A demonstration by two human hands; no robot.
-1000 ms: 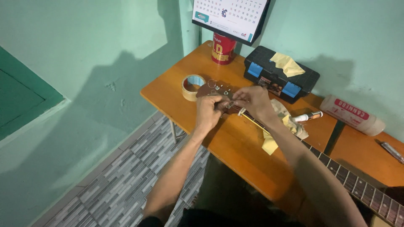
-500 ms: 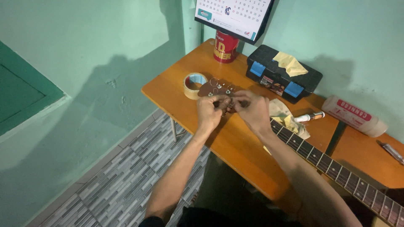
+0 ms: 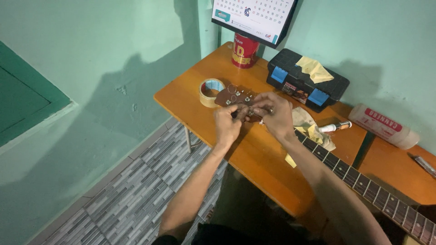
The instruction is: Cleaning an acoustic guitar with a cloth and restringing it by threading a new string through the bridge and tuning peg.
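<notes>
A guitar lies across the orange wooden table [image 3: 190, 97], its dark fretted neck [image 3: 359, 183] running from lower right up to the brown headstock [image 3: 234, 96] with silver tuning pegs. My left hand [image 3: 227, 124] and my right hand [image 3: 274, 113] meet at the base of the headstock, fingers pinched on the pegs and strings there. What the fingertips grip is too small to tell exactly. A roll of tan tape [image 3: 210, 92] lies just left of the headstock.
A black toolbox with blue latches [image 3: 306, 79] carries a yellow cloth [image 3: 314, 69]. A red can [image 3: 244, 51] stands under a wall calendar [image 3: 254, 16]. A white bottle [image 3: 383, 126], a small tube [image 3: 334, 127] and crumpled yellow cloth [image 3: 309, 127] lie at right. Grey tiled floor below.
The view has shifted slightly. Both hands have drawn closer together at the headstock; the right hand moved left off the neck toward the pegs.
</notes>
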